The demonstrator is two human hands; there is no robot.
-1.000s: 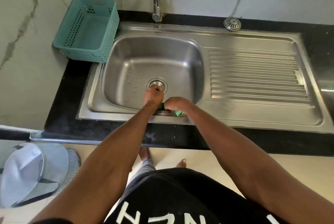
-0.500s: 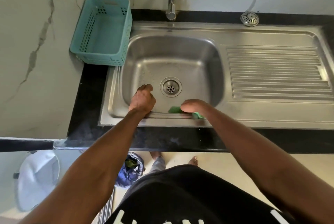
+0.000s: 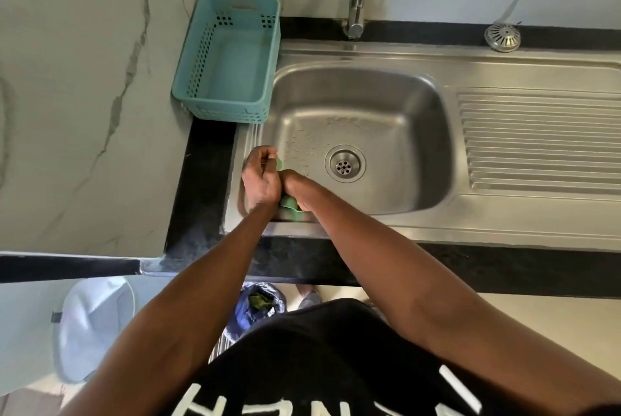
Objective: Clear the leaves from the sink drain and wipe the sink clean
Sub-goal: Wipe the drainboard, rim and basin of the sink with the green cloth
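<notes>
Both hands meet at sink (image 3: 420, 224) front-left corner. Left hand (image 3: 260, 177) grip curled on green leaf bits; right hand (image 3: 297, 188) grip holds green cloth (image 3: 289, 203). Drain (image 3: 345, 166) bare.

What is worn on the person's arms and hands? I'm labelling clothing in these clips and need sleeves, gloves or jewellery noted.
Nothing shows on either: the left hand and right hand are bare, with no gloves, rings or watch visible. Both forearms are uncovered up to the frame edge, with no sleeve in view. The only clothing seen is a black garment with white lettering.
</notes>
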